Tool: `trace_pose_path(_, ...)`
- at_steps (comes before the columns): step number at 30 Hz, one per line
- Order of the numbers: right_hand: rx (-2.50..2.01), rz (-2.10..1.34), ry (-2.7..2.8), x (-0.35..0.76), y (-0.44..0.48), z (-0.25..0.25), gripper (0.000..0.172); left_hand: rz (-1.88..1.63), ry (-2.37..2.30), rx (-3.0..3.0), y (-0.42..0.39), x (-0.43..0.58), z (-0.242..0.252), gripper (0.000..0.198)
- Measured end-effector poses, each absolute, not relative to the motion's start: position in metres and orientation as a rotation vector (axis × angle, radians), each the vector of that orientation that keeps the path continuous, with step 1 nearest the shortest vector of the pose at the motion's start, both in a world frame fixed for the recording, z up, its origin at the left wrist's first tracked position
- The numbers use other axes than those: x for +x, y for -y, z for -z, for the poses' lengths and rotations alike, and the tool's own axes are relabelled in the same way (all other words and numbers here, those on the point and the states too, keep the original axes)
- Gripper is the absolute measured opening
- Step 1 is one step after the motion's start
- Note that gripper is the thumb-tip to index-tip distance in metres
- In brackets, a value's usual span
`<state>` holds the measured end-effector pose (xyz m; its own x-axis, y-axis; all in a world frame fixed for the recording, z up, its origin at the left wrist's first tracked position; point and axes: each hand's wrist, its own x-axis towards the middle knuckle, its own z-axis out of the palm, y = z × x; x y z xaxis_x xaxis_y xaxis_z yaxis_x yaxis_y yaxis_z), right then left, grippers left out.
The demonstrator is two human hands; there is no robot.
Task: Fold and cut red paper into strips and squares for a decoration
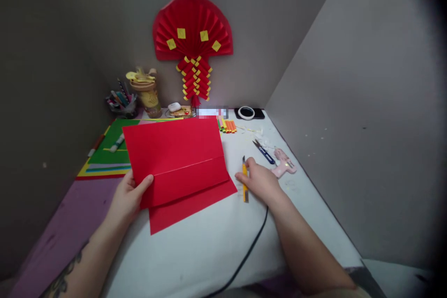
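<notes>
My left hand (pixel 130 198) grips the left edge of a red sheet of paper (pixel 178 146), thumb on top and fingers behind. The sheet has a crease across it and is folded, with a lower flap showing beneath its front edge. It is tilted up off the white table. To its right, my right hand (pixel 263 180) has its thumb and fingers around a yellow utility knife (pixel 245 188), whose blade end points away from me. Just beyond that hand lie a pair of dark blue thread snips (pixel 264 152) and a pink glue gun (pixel 285 164).
Small coloured paper rolls (pixel 228 126), a phone (pixel 259 113) and a yellow cup (pixel 150 100) line the back. Coloured paper sheets (pixel 108 154) lie left. A black cord (pixel 247 255) crosses the front. A red fan decoration (pixel 193 28) hangs on the wall.
</notes>
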<state>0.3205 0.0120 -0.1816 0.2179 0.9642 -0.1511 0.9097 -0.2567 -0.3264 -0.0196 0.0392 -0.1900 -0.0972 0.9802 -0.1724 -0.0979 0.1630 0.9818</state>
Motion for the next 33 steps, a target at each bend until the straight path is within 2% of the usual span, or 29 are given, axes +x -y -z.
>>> trace_pose_path(2,-2.337,-0.546,1.909,0.316,-0.011,0.186,0.038,-1.212,-1.288,0.953,-0.040,-0.020,0.189,0.045)
trace_pose_path(5,-2.271,-0.621,1.971,0.313,-0.012,0.192,0.031,-1.213,-1.287,0.916,-0.039,-0.020,0.188,0.047)
trace_pose_path(9,-2.246,-0.568,1.835,0.327,-0.015,0.199,0.030,-1.188,-1.308,0.923,-0.036,-0.020,0.190,0.051)
trace_pose_path(13,-1.977,-0.562,1.709,0.345,-0.015,0.201,0.032,-1.151,-1.297,0.912,-0.031,-0.018,0.194,0.055)
trace_pose_path(17,-1.735,-0.419,1.862,0.347,-0.016,0.200,0.031,-1.076,-1.279,0.946,-0.027,-0.016,0.198,0.057)
trace_pose_path(22,-2.042,-0.207,1.891,0.341,-0.021,0.211,0.036,-1.093,-1.297,0.952,-0.027,-0.017,0.198,0.052)
trace_pose_path(24,-2.027,-0.229,1.938,0.343,-0.022,0.215,0.038,-1.110,-1.297,0.927,-0.028,-0.018,0.197,0.051)
trace_pose_path(27,-1.997,-0.227,1.952,0.354,-0.026,0.213,0.032,-1.098,-1.298,0.911,-0.028,-0.019,0.197,0.053)
trace_pose_path(31,-2.347,0.057,1.737,0.375,-0.043,0.202,0.028,-1.063,-1.269,0.936,-0.029,-0.020,0.198,0.049)
trace_pose_path(33,-2.504,0.076,1.710,0.384,-0.055,0.198,0.028,-1.069,-1.264,0.925,-0.029,-0.021,0.197,0.047)
